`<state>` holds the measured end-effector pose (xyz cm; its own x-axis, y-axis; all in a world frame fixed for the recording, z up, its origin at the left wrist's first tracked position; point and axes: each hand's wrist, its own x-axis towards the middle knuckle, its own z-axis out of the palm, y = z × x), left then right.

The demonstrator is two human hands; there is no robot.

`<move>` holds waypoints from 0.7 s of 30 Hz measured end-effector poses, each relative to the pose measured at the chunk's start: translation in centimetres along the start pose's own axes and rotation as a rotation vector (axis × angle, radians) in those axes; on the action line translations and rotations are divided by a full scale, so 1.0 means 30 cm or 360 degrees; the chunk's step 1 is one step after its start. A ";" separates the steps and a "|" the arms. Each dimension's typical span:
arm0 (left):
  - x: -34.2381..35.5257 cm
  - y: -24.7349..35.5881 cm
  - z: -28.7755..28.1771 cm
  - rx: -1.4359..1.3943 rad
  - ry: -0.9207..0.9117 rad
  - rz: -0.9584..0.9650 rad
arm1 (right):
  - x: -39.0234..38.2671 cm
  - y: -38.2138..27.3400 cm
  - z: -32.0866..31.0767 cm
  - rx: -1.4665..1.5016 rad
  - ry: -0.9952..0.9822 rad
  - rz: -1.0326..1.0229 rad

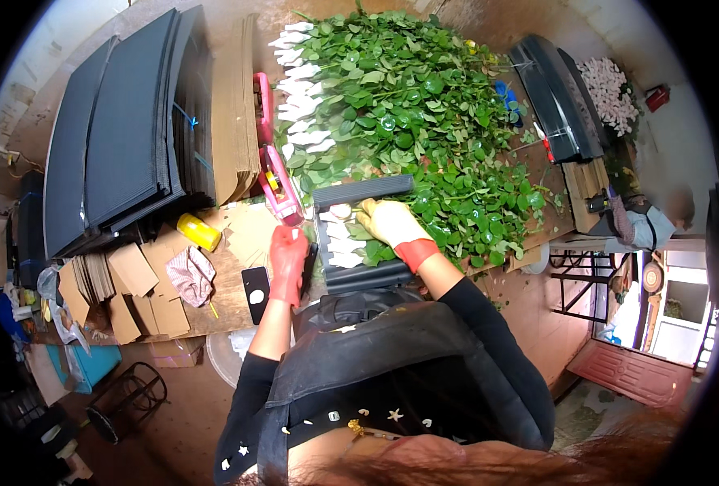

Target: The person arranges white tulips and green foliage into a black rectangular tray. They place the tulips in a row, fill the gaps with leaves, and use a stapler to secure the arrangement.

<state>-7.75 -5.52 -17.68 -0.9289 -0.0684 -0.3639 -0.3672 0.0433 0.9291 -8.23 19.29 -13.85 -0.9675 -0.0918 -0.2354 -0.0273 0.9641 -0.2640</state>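
- Fingers (367, 217) of the right hand (392, 224) are resting over white-wrapped flowers (346, 245) in the dark tray (366, 189).
- Left hand (288, 247) is hovering beside it; can't tell either grip.
- Pressing hard could be bruising flowers.

1 L hand (288, 257) & 1 R hand (392, 223). On worktop (228, 301): 2 pink tools (268, 107), 1 yellow cylinder (198, 232), 1 phone (255, 295), 1 cloth (189, 275). White-sleeved flower heads (301, 71): 10+, exact no. unclear b/c overlapping.
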 end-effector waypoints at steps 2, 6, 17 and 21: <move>0.003 0.079 0.045 -0.0088 -0.0337 -0.0510 | -0.024 -0.006 -0.008 0.0029 0.0009 0.0055; 0.123 -0.057 0.107 0.0228 -0.0221 -0.0143 | 0.002 -0.061 0.019 -0.0138 0.0173 0.0067; 0.031 -0.016 -0.033 -0.0515 0.0095 0.0176 | -0.011 -0.033 -0.004 0.0069 0.0010 0.0126; -0.009 0.002 -0.021 0.0310 -0.0271 0.0392 | -0.025 -0.047 -0.102 0.0342 -0.0361 0.0065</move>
<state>-7.49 -6.12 -17.50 -0.9793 0.1341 -0.1515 -0.1182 0.2284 0.9664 -8.23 18.77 -10.43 -0.8854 -0.1306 -0.4461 0.0877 0.8956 -0.4362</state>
